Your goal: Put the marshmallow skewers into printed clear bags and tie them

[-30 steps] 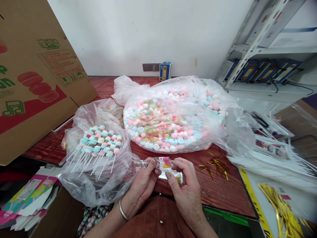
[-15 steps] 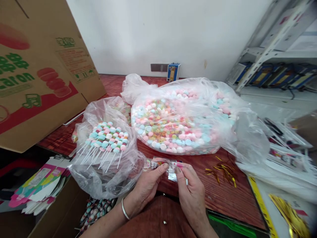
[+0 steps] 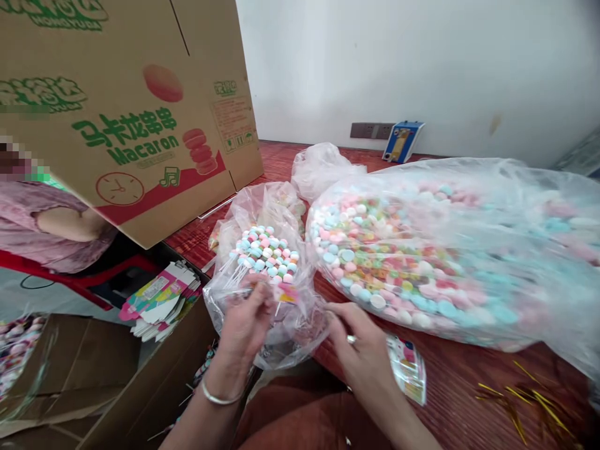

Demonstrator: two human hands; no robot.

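Note:
My left hand (image 3: 248, 325) is closed in a pinch over the front of a clear plastic bag (image 3: 290, 347). A small printed packet (image 3: 287, 292) with pink and yellow on it shows at its fingertips, partly hidden. Behind the hand, several macaron candy sticks (image 3: 267, 250) in pastel colours lie on the bag, white sticks toward me. My right hand (image 3: 360, 347), a ring on one finger, is at the bag's right edge with thumb and forefinger curled together. What lies between them is too small to tell. Under its outer side a clear printed pouch (image 3: 407, 369) rests on the table.
A big bag of pastel candies (image 3: 403, 262) fills the right. Gold twist ties (image 3: 525, 400) lie near the front. A tall macaron carton (image 3: 140, 125) stands left, with flattened printed boxes (image 3: 162, 297) and an open carton (image 3: 154, 375) below. Another person (image 3: 51, 219) sits beyond.
My view has turned left. Both hands, earlier together on a packet over the table, have moved apart. The left is now over the candy sticks, the right beside their bag.

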